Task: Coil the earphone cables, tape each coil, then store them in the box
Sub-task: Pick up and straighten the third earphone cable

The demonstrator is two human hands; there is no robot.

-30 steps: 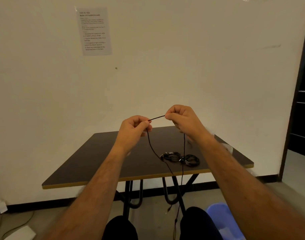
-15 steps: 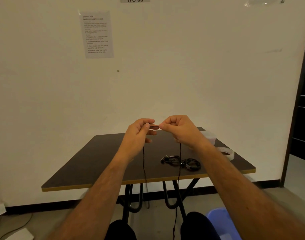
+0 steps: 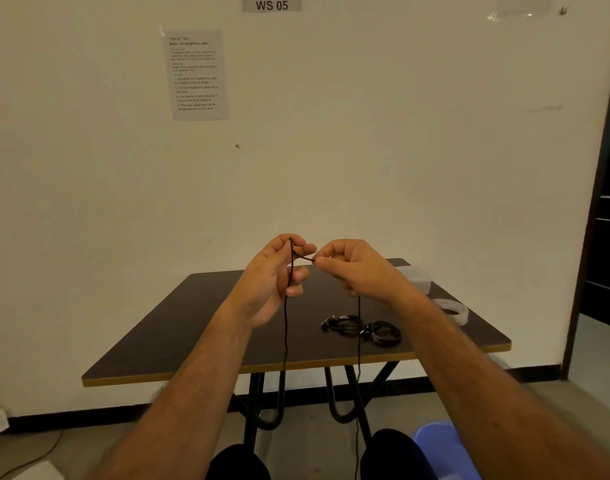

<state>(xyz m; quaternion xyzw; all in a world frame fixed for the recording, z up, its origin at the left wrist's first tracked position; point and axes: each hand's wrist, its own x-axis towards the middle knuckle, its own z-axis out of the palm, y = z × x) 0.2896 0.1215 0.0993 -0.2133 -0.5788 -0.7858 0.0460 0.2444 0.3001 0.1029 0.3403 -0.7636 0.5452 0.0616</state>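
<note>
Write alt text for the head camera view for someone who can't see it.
Two bare hands, left hand and right hand, pinch a thin black earphone cable whose ends hang below a dark table. On it lie two coiled earphones, a tape roll and a clear box.

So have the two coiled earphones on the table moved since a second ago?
No. The coiled earphones lie at the same spot near the table's front edge, right of centre.

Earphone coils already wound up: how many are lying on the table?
2. One finished coil lies on the dark table near its front edge; the second coil sits just to its right, touching it. A third cable is uncoiled, held in both hands.
</note>
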